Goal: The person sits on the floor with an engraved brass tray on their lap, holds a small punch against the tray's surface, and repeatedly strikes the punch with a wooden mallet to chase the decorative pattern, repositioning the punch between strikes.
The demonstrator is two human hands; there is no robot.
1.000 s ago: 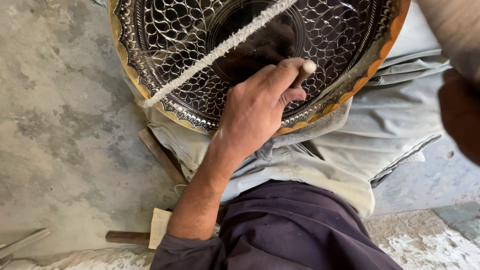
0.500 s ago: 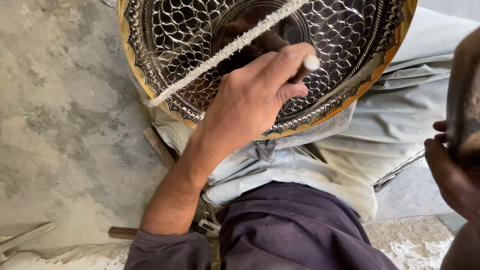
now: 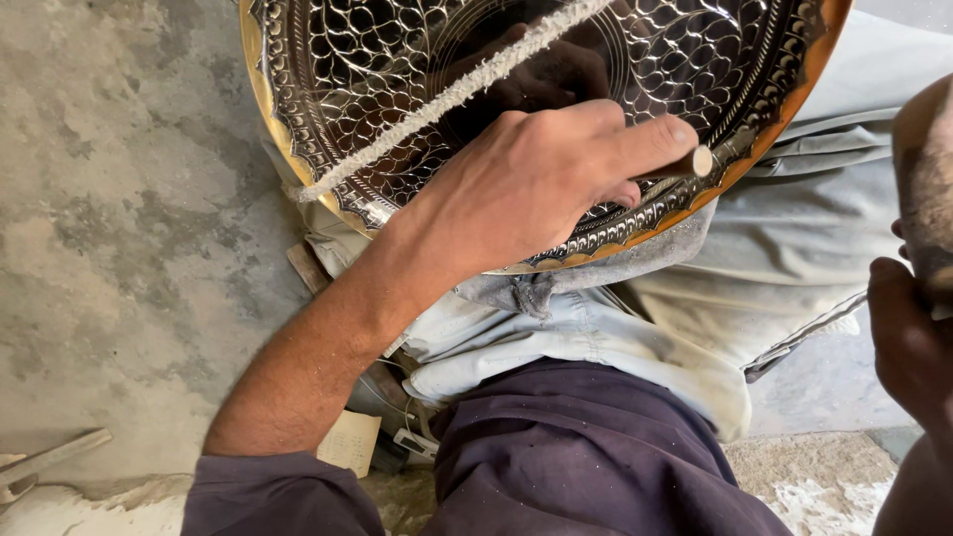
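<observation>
Left hand (image 3: 516,189) grips a chisel (image 3: 685,164) against the engraved metal tray (image 3: 357,79).

silver scale-patterned tray (image 3: 377,60), dark purple shirt (image 3: 586,457)

The left hand (image 3: 526,184) grips a slim metal punch (image 3: 685,166) against the round engraved brass tray (image 3: 347,79); the right hand (image 3: 908,337) holds a blurred tool at the edge.
</observation>
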